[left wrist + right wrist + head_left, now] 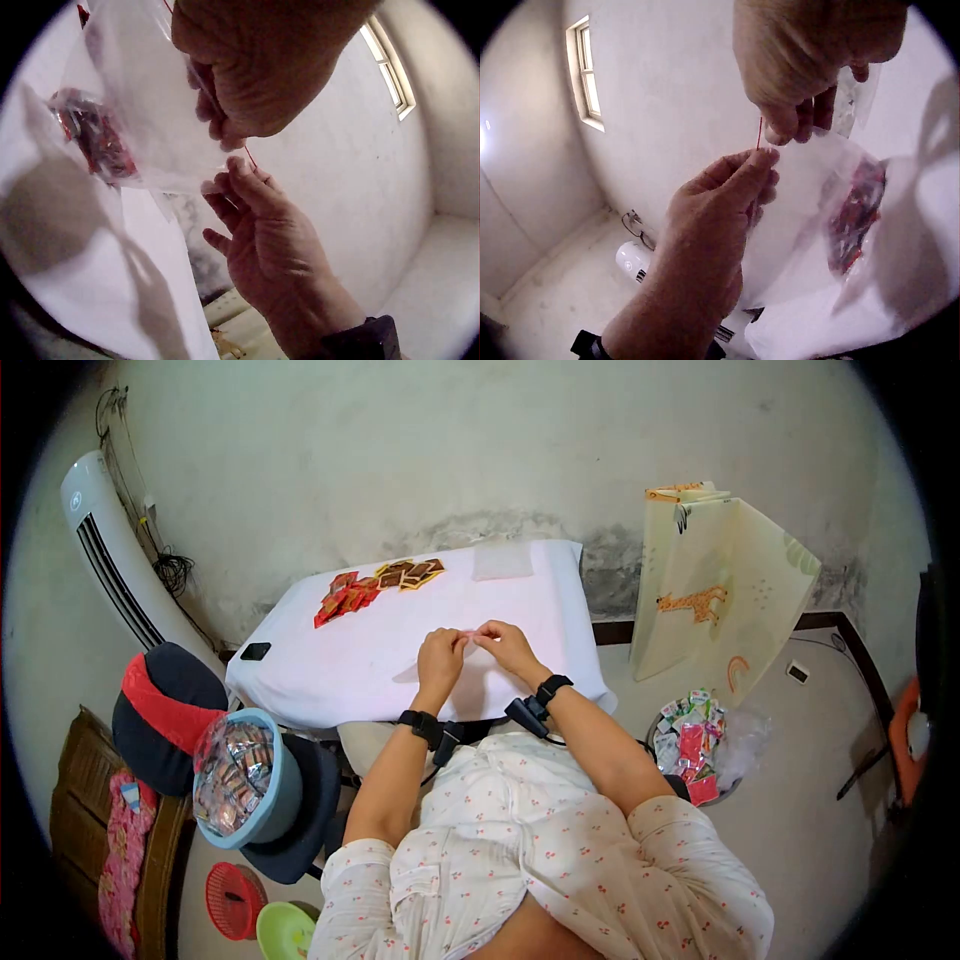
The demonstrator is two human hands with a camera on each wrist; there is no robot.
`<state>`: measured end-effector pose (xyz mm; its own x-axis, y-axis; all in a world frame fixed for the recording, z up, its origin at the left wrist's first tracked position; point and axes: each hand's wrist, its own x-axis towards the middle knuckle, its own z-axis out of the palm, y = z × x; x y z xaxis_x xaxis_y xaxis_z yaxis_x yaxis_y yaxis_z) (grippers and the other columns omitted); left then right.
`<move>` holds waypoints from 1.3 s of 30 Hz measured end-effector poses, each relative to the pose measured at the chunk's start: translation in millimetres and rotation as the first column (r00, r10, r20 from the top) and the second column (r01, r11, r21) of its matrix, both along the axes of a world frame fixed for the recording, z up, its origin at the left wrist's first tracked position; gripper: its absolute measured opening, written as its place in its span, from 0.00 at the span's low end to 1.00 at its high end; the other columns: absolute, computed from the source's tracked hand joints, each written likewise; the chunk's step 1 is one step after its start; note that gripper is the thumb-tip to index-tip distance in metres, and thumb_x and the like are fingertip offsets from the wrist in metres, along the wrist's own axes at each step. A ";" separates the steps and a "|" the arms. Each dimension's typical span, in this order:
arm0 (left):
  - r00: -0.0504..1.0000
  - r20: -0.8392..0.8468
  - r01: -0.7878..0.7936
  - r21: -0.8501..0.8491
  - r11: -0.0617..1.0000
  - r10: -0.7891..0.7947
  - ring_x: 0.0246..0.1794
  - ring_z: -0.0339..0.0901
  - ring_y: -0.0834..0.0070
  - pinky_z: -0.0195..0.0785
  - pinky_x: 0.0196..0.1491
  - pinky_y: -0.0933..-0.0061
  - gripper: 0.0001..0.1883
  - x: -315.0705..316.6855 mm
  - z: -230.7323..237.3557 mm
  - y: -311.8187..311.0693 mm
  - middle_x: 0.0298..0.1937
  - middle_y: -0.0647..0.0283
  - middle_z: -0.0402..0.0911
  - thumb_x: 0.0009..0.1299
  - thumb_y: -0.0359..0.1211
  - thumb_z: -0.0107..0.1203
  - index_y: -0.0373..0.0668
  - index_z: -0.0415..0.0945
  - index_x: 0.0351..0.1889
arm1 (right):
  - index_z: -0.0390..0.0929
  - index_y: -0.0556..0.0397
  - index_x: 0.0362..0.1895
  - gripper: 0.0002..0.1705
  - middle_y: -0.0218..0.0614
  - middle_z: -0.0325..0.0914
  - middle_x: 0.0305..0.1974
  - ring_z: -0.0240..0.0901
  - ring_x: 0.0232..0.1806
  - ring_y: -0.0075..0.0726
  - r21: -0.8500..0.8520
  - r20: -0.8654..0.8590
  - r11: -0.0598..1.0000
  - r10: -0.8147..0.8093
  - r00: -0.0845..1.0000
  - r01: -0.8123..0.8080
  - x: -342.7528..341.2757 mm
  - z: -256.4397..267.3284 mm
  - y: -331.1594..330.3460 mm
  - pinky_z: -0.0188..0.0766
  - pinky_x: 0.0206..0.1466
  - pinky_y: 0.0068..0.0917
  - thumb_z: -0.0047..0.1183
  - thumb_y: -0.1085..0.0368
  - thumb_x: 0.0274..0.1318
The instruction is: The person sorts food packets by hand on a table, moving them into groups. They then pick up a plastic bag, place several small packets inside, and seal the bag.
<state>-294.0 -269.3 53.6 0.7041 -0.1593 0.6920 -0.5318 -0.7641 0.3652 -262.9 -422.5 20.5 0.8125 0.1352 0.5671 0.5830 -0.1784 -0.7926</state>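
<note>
A clear plastic bag [154,112] [795,202] with a thin red line along its top edge is between both hands. Dark red packets [109,150] [853,221] lie in its lower part. The left hand [440,665] [262,67] [712,214] pinches the red-lined edge between thumb and fingers. Close beside it, fingertips nearly meeting, the right hand [512,650] [277,251] [817,56] pinches the same edge. Both hands are above the white-covered table [350,670], near its front.
Red packets [347,600] and brown, yellow-edged packets [410,574] lie at the table's back, with clear plastic [503,561] to their right. A phone [256,651] is at the left. Filled basins stand left [285,790] and right [654,745]; a folded mat [730,590] leans by the wall.
</note>
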 end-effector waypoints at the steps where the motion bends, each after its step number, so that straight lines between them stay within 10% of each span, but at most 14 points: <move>1: 1.000 0.001 0.001 0.000 1.000 -0.001 0.35 0.72 0.57 0.65 0.39 0.59 0.07 -0.5 -0.2 -0.4 0.29 0.55 0.77 0.62 0.33 0.54 0.42 0.81 0.32 | 0.80 0.54 0.33 0.10 0.35 0.79 0.29 0.73 0.31 0.29 -0.005 0.013 1.000 -0.008 1.000 0.008 0.1 -0.1 -0.7 0.70 0.38 0.26 0.57 0.61 0.51; 39: 1.000 -0.020 -0.011 -0.018 1.000 0.011 0.32 0.74 0.61 0.67 0.37 0.66 0.07 -7.5 -2.1 -3.4 0.30 0.56 0.77 0.62 0.32 0.56 0.39 0.79 0.32 | 0.79 0.56 0.32 0.09 0.35 0.79 0.30 0.73 0.33 0.29 -0.028 -0.035 0.998 -0.048 0.998 0.047 -13.2 8.0 -8.9 0.69 0.41 0.27 0.56 0.62 0.51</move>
<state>-301.5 -272.7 51.5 0.7194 -0.1392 0.6805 -0.5159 -0.7631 0.3893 -276.1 -431.4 28.4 0.8377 0.1111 0.5347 0.5452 -0.2272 -0.8069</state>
